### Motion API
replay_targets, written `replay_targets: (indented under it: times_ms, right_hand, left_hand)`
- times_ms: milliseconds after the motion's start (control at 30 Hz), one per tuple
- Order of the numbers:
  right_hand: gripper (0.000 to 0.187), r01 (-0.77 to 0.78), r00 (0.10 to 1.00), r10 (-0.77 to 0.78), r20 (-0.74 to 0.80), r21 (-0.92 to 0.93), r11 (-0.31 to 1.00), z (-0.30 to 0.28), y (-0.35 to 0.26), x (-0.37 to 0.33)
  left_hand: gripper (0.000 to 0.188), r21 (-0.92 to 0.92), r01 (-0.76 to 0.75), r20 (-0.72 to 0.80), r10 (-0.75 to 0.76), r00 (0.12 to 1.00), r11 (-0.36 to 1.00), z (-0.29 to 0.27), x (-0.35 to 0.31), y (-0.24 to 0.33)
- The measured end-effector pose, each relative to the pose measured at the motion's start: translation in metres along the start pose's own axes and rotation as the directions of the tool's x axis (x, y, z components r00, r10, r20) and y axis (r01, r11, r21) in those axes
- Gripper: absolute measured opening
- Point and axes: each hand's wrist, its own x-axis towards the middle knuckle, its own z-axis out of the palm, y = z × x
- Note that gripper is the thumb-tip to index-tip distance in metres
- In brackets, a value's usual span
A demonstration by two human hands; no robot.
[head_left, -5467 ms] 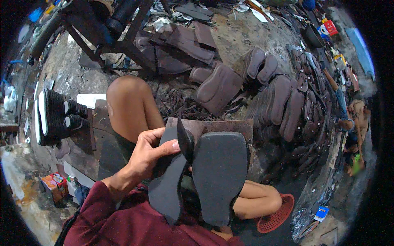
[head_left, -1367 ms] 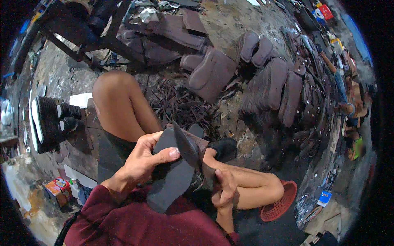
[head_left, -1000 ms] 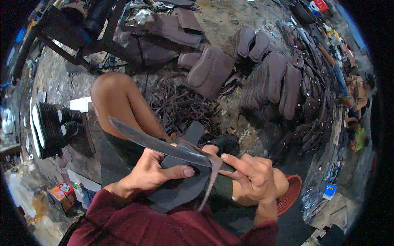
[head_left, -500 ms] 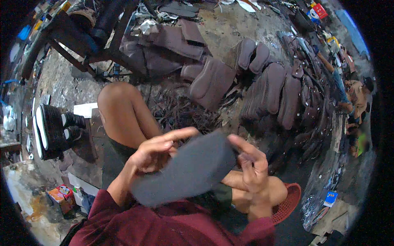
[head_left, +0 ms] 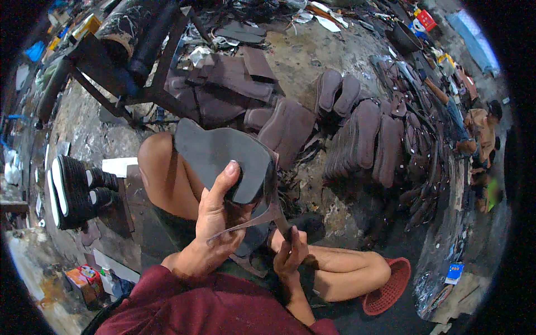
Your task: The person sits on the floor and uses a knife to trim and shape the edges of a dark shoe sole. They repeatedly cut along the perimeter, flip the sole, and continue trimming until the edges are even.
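My left hand (head_left: 215, 215) grips a dark grey, sole-shaped foam piece (head_left: 223, 151), thumb pressed flat on its upper face and fingers underneath. Along the sole's right edge runs a thin brown strip (head_left: 272, 187) that forks, one branch passing below my left hand. My right hand (head_left: 290, 254) is closed around the dark lower end of that strip, below and right of the sole; whether a tool is also in its fingers cannot be made out. Another dark grey piece (head_left: 254, 237) lies partly hidden beneath.
Stacks of brown soles (head_left: 365, 134) stand ahead to the right, with brown sheets (head_left: 223, 81) beyond my knee. A black metal stand (head_left: 117, 84) is at far left. Black-and-white soles (head_left: 64, 190) lie left. A red woven basket (head_left: 385, 287) sits beside my right knee.
The sole has turned and moved up and away from my body. My left thumb now presses on its face. My right hand has dropped lower and left, and the brown strip now shows.
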Motion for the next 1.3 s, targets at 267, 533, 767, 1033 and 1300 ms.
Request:
replay_targets:
  times_ms: [267,533,767,1033,1300]
  right_hand:
    - [0.040,-0.191,0.924,0.199,0.326,-0.057,0.980,-0.059,-0.044,0.047]
    - [0.037,-0.209,0.831,0.259,0.492,-0.155,0.965,-0.067,-0.055,0.116]
    - [0.039,-0.674,0.734,0.644,0.216,0.118,0.729,-0.064,-0.008,0.105]
    - [0.053,-0.762,0.598,0.630,0.496,0.596,0.254,-0.070,-0.040,0.073]
    - [0.042,-0.682,0.584,0.767,0.265,0.673,0.286,-0.060,-0.038,0.084]
  left_hand:
    - [0.033,0.047,0.015,-0.034,-0.014,0.999,0.999,-0.034,0.000,-0.013]
    - [0.034,0.317,-0.085,-0.090,0.119,0.989,0.945,-0.048,0.009,-0.035]
    - [0.035,0.472,-0.833,0.784,0.569,0.248,-0.288,-0.061,0.080,0.004]
    - [0.039,0.472,-0.758,0.772,0.626,0.108,-0.451,-0.064,0.087,-0.010]
    - [0.059,0.639,-0.765,0.516,0.692,0.505,0.082,-0.062,0.108,-0.027]
